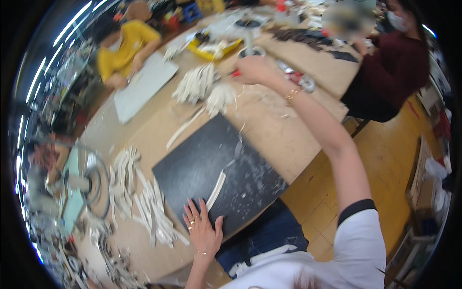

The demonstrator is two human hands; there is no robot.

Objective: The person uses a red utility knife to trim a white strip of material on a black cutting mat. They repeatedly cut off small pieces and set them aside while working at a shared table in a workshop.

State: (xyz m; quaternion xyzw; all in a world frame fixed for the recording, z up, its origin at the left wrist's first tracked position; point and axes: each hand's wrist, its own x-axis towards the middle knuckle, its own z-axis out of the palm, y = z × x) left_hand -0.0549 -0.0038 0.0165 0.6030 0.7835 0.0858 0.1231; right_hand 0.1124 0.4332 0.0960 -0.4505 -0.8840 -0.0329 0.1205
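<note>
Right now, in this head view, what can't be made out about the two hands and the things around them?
- Right hand: reaching far across the table; motion blur hides whether it grips anything.
- Red item beside it: too small and blurred to identify.
- Left hand: flat on the black board beside a white strip; contact with the strip is unclear.
- White strip piles: blurred; single pieces indistinguishable.

A single wide fisheye view looks down from the person's head onto the long tan wooden worktable (293,144), facing forward across it. The flat black rectangular board (202,168) lies close below, near the picture's middle; the table's far end sits small toward the top. Straight edges bow at the dark round rim. The person's own white shirt fills the lower edge.
</note>
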